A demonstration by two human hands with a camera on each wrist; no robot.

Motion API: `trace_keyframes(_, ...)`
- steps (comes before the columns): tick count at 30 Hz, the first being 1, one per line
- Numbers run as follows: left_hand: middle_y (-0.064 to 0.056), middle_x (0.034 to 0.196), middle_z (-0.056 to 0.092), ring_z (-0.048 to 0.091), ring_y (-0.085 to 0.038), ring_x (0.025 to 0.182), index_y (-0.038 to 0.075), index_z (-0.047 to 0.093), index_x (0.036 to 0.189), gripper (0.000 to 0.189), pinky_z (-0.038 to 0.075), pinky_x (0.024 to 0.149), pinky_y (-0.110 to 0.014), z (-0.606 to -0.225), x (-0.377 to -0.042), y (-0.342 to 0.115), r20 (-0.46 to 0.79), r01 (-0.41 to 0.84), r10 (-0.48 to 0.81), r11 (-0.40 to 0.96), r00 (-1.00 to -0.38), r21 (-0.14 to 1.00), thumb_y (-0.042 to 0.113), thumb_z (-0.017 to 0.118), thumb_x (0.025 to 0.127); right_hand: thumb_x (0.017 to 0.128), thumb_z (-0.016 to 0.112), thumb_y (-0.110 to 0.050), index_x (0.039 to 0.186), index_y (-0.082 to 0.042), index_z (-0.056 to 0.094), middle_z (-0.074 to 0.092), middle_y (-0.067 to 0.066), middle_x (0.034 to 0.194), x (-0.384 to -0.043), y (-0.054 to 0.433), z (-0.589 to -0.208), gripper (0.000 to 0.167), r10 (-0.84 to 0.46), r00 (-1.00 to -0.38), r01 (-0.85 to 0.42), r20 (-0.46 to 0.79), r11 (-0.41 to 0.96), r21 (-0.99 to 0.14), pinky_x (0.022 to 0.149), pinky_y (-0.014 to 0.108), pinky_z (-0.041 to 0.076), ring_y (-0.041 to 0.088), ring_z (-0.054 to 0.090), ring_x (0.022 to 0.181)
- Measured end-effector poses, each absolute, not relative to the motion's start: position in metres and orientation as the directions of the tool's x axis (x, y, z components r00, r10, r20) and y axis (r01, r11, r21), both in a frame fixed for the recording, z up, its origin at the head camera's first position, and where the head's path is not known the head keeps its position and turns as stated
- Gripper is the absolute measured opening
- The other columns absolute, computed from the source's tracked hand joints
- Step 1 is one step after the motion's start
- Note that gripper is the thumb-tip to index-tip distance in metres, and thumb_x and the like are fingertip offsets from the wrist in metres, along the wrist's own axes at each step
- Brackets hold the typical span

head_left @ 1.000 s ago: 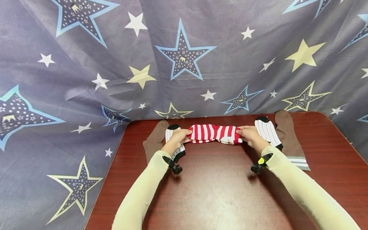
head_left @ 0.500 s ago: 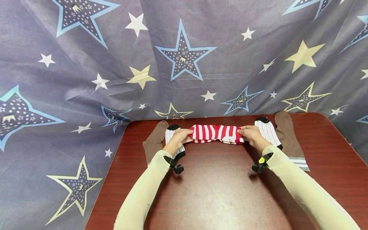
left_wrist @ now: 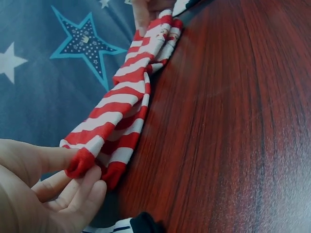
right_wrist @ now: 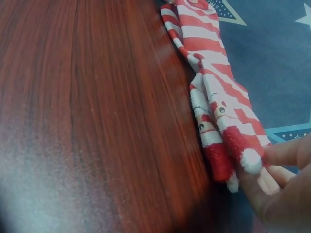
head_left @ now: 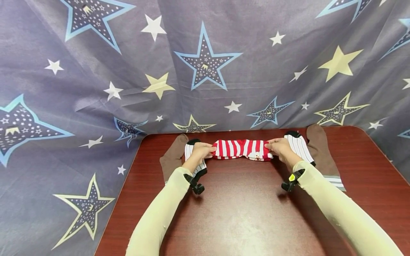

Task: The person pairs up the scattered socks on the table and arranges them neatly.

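A pair of red-and-white striped socks (head_left: 229,148) is stretched sideways between the two hands near the back of the table. My left hand (head_left: 199,153) pinches a plain red end between thumb and fingers; in the left wrist view a second red end (left_wrist: 113,174) sits right at the fingertips. At the other end, my right hand (head_left: 281,147) pinches the part with a fuzzy face pattern and a white tuft (right_wrist: 251,160). One sock lies over the other, with a crease near the middle. Part of the left hand overlaps a black-and-white striped sock (head_left: 201,173).
A brown sock (head_left: 171,158) lies at the left. At the right are another black-and-white striped sock (head_left: 299,147) and a brown sock with pale bands (head_left: 321,153). Behind the reddish wooden table (head_left: 243,213) hangs a grey star-patterned curtain (head_left: 128,64).
Both hands have shifted very slightly right with the striped socks, which look a little straighter across the middle. The other socks stay in place.
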State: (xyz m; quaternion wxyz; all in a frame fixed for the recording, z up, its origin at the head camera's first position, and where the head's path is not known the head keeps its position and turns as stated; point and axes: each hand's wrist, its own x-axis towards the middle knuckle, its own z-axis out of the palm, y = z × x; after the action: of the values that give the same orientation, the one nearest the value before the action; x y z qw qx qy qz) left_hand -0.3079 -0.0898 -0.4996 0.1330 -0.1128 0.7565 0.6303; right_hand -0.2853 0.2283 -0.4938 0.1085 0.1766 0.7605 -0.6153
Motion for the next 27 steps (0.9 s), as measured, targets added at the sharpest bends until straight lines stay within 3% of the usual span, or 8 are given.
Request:
trace_keyframes(5,-0.005,0.077,0.071,0.064,-0.011,0.060,-0.008,0.073,0.108,0.025,0.059,0.059,-0.021,-0.499,-0.309,-0.088,-0.286,-0.288,-0.051,0.280,-0.957,0.916,0.002,0.078,0.086,0.097,0.064,-0.002,0.117,0.011,0.059,0.057,-0.008,0.070,-0.285,0.227,-0.493,0.024,0.152,-0.923,0.381,-0.354,0.222,-0.898,0.057,0.017,0.052,0.002,0.056,0.063)
trace_keyframes(10,-0.014,0.091,0.076,0.064,-0.010,0.060,-0.005,0.076,0.103,0.022,0.061,0.061,-0.024,-0.498,-0.310,-0.085,-0.281,-0.294,-0.090,0.373,-0.955,0.880,0.003,0.081,0.083,0.094,0.067,-0.001,0.105,0.011,0.063,0.056,-0.005,0.069,-0.284,0.226,-0.495,0.017,0.191,-0.927,0.368,-0.323,0.286,-0.885,0.054,0.016,0.051,0.001,0.054,0.059)
trace_keyframes(15,-0.014,0.093,0.077,0.064,-0.010,0.061,-0.002,0.078,0.096,0.019,0.061,0.062,-0.024,-0.499,-0.313,-0.083,-0.278,-0.297,-0.111,0.466,-0.954,0.833,0.005,0.084,0.081,0.090,0.070,-0.002,0.104,0.012,0.066,0.057,-0.003,0.071,-0.283,0.225,-0.497,0.020,0.219,-0.937,0.336,-0.271,0.363,-0.869,0.051,0.015,0.049,0.001,0.054,0.057)
trace_keyframes(19,-0.010,0.085,0.076,0.065,-0.010,0.057,0.000,0.080,0.092,0.017,0.061,0.060,-0.025,-0.501,-0.317,-0.083,-0.270,-0.290,-0.117,0.534,-0.956,0.794,0.008,0.087,0.078,0.086,0.074,-0.005,0.099,0.012,0.069,0.058,-0.004,0.066,-0.283,0.226,-0.500,0.022,0.235,-0.955,0.277,-0.182,0.481,-0.832,0.050,0.016,0.046,0.003,0.050,0.054)
trace_keyframes(23,-0.005,0.073,0.075,0.062,-0.009,0.052,0.004,0.081,0.089,0.016,0.057,0.055,-0.023,-0.502,-0.320,-0.082,-0.258,-0.275,-0.119,0.614,-0.959,0.740,0.014,0.088,0.078,0.083,0.078,-0.007,0.094,0.009,0.072,0.065,0.003,0.072,-0.283,0.225,-0.500,0.020,0.244,-0.963,0.238,-0.114,0.568,-0.788,0.056,0.020,0.044,0.011,0.053,0.062)
trace_keyframes(27,-0.004,0.075,0.077,0.061,-0.008,0.051,0.006,0.081,0.089,0.017,0.052,0.051,-0.020,-0.500,-0.319,-0.081,-0.224,-0.243,-0.117,0.677,-0.967,0.695,0.018,0.089,0.078,0.081,0.080,-0.008,0.091,0.007,0.072,0.069,0.009,0.078,-0.282,0.224,-0.501,0.020,0.245,-0.966,0.218,-0.084,0.598,-0.771,0.068,0.024,0.044,0.023,0.059,0.078)
